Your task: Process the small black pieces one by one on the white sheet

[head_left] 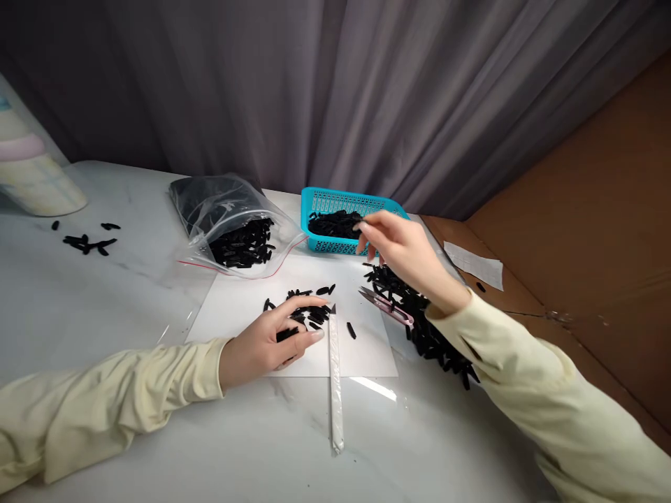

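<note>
Curving left hand (270,340) loosely, fingers apart, around short, slim, jet-black pieces (315,317).
Holding right hand (394,244) near blue plastic basket (335,244); cannot tell whether gripping anything.

The left sleeve (120,402), in the lower left of the frame, is pale yellow, with many soft wrinkles up to its plain left cuff (214,367). The right sleeve (556,405), in the lower right, has the same colour; its folds are broader, and a small dark crease is near the right cuff (455,318). The left hand (267,342) and right hand (403,255) are bare.
</note>
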`<move>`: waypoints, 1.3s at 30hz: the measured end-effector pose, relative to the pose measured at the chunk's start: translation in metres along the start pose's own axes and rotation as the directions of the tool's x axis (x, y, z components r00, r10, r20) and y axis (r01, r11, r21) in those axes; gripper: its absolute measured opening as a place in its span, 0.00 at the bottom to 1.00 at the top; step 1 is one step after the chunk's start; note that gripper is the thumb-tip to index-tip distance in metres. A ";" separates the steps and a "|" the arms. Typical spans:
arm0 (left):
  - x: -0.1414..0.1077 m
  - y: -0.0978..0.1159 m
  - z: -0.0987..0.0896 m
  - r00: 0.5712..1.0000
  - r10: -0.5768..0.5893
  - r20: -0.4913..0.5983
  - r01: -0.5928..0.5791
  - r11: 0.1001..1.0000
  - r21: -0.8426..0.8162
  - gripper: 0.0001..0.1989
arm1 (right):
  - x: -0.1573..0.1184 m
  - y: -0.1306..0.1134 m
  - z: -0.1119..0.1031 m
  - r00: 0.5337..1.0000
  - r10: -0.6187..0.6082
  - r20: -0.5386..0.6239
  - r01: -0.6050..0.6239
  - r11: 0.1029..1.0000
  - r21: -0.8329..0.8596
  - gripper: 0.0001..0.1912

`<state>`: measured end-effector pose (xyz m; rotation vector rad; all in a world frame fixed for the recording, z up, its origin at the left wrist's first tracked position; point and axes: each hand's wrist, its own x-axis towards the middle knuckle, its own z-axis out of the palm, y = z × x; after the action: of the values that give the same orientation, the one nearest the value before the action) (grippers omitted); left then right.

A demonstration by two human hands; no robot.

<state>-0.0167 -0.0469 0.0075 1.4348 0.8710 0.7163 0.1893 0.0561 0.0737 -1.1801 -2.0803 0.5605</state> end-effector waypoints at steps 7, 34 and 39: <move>-0.001 0.003 0.002 0.998 -0.045 0.052 0.049 0.996 -0.073 0.31 | 0.019 -0.004 0.008 0.988 -0.147 0.049 0.155 0.925 -0.348 0.10; 0.016 0.002 -0.015 0.932 -0.212 0.293 0.334 0.815 -0.473 0.21 | -0.071 -0.034 0.050 0.890 0.224 0.397 -0.425 0.726 0.541 0.11; 0.017 0.006 -0.012 0.913 -0.320 0.253 0.407 0.766 -0.498 0.17 | -0.082 -0.036 0.046 0.826 0.280 0.490 -0.563 0.458 0.688 0.11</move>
<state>-0.0173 -0.0264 0.0127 0.7630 0.7190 0.4879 0.1646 -0.0347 0.0380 -1.0389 -1.3478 1.8453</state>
